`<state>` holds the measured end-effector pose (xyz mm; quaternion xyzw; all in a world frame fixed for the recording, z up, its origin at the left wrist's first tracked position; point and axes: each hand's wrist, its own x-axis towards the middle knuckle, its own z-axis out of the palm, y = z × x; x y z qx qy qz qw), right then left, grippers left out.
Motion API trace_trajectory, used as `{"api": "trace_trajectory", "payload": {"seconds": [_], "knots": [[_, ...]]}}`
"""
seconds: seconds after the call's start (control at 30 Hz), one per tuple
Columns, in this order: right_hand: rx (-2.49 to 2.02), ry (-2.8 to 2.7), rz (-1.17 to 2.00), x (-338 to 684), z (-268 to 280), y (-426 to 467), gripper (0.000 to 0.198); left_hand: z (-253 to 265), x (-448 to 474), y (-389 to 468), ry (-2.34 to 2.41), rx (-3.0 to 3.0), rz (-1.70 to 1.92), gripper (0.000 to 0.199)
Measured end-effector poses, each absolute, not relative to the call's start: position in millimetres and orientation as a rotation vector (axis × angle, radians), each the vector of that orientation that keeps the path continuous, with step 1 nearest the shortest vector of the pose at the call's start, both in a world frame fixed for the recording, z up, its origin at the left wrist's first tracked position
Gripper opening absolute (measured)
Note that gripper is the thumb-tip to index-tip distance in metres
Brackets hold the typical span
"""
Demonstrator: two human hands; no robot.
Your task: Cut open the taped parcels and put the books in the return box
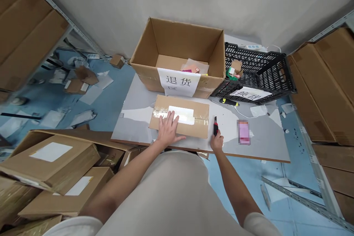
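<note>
**Grey worktop bore a shut carton, with a cutter beside it**

Pale wall and blue floor framed the head view, the only one available. At the worktop's near edge lay the carton, in front of a large open box marked with printed characters. Its top was closed, shiny tape covered its left end, and a white label sat on top.

The left hand rested flat on the carton, its fingers spread over the top and the label's edge, thumb out to the side. The right hand had its fingers curled round the cutter, just beyond the carton's right end and apart from it. Whether the blade was out was too small to tell.

Judging by this, work on the carton was at an early point: it was steadied and the tool was in hand, but no cut showed in the tape and no flap was raised. Opening and contents were both untouched, as far as could be seen.

Elsewhere, pink packets lay inside the large box, and a small green box sat in the black crate to the right.
</note>
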<state>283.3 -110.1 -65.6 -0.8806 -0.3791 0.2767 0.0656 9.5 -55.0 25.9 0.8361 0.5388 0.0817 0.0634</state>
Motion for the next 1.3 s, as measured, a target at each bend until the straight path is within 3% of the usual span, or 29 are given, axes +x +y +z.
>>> {"api": "trace_trajectory", "payload": {"seconds": [0.17,0.3,0.47,0.63,0.73,0.83,1.0,1.17,1.23,1.3], "knots": [[-2.709,-1.188,0.744,273.5,-77.2,-112.7,0.064,22.8,-7.1,-65.7,1.455,2.596,0.28,0.08],[-2.417,-1.373,0.331,281.4,-34.0,-80.1,0.063,18.6,-8.7,-66.1,1.435,2.582,0.252,0.08],[-1.767,-2.303,0.167,241.6,32.3,-21.0,0.063,18.5,-4.4,-64.2,1.426,2.58,0.154,0.085],[-1.682,-2.777,0.168,215.5,66.1,20.8,0.043,23.3,-3.2,-66.3,1.458,2.59,0.13,0.09],[-1.945,-2.724,0.246,228.0,85.2,56.9,0.042,24.5,-3.7,-68.9,1.468,2.573,0.136,0.093],[-2.195,-2.436,0.124,233.5,94.7,87.4,0.05,26.3,-3.4,-71.7,1.478,2.538,0.172,0.096],[-1.918,-2.299,-0.185,218.8,78.9,67.8,0.041,38.2,-16.5,-62.7,1.437,2.498,0.251,0.097],[-1.427,-2.786,0.253,213.1,74.8,1.0,0.047,50.2,-76.8,-17.9,1.398,2.454,0.191,0.122],[-1.482,-2.826,0.345,210.9,80.0,-24.9,0.061,50.6,-103.6,2.8,1.194,2.447,0.114,0.132],[-1.602,-2.773,0.265,206.7,85.2,-51.4,0.053,49.8,-122.0,18.9,1.051,2.399,0.08,0.13]]}}
